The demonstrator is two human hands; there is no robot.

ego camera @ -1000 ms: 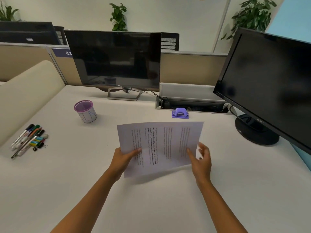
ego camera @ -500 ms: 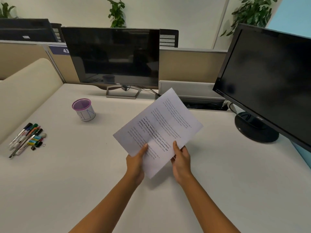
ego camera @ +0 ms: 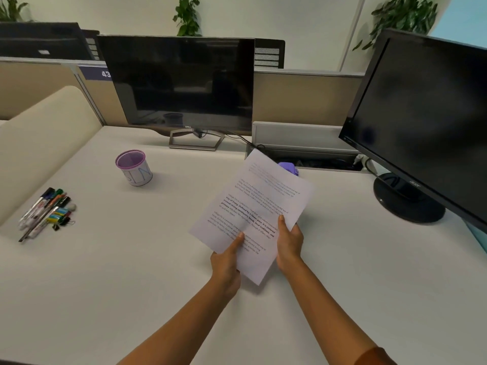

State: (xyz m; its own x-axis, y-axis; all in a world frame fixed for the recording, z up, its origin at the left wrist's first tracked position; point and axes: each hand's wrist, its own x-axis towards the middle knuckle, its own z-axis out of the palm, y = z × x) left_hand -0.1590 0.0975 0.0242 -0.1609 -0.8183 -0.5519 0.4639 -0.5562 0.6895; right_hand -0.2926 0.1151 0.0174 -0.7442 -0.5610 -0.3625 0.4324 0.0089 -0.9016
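One white printed paper sheet [ego camera: 259, 204] is pinched at its near end by the fingers of the left hand [ego camera: 226, 264] and right hand [ego camera: 289, 243], long axis slanting away rightward.

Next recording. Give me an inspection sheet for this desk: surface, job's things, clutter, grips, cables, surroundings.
Surface: white desk, bare in front of the person.
Job's things: printed sheet, held above the desk at a slant, text facing the camera.
Clutter: purple mesh pen cup; pile of markers with a binder clip at far left; small purple item, mostly hidden behind the sheet.
Grips: left hand and right hand both pinch the sheet's near end, thumbs on top.
Cables: black cable runs from the Dell monitor to the open cable tray.
Surroundings: Acer monitor at right, both screens dark; beige partition; plants behind.
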